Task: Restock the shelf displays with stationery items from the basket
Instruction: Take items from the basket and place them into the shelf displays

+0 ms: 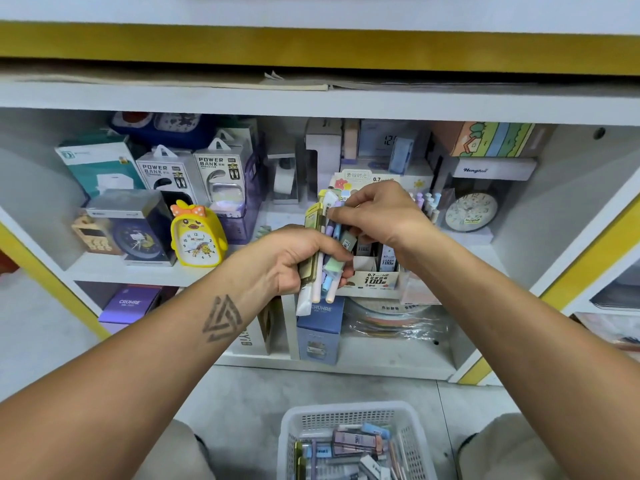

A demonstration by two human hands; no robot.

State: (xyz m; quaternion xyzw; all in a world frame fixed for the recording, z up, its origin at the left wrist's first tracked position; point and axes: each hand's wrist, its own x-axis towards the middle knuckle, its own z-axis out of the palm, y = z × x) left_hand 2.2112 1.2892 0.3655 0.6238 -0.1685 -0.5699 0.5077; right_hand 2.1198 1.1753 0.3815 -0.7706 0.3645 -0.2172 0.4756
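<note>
White shelf [114, 271], front edge: left hand [294, 258] grips a pen bundle [327, 251]; right hand [377, 213] pinches one pen. Pulling it may loosen the bundle, spilling pens toward the basket [349, 415].

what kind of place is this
Most likely a stationery or gift shop. White shelves hold boxed power banks, alarm clocks and a lead refill display box, and a white basket of stationery stock sits on the floor.
</note>
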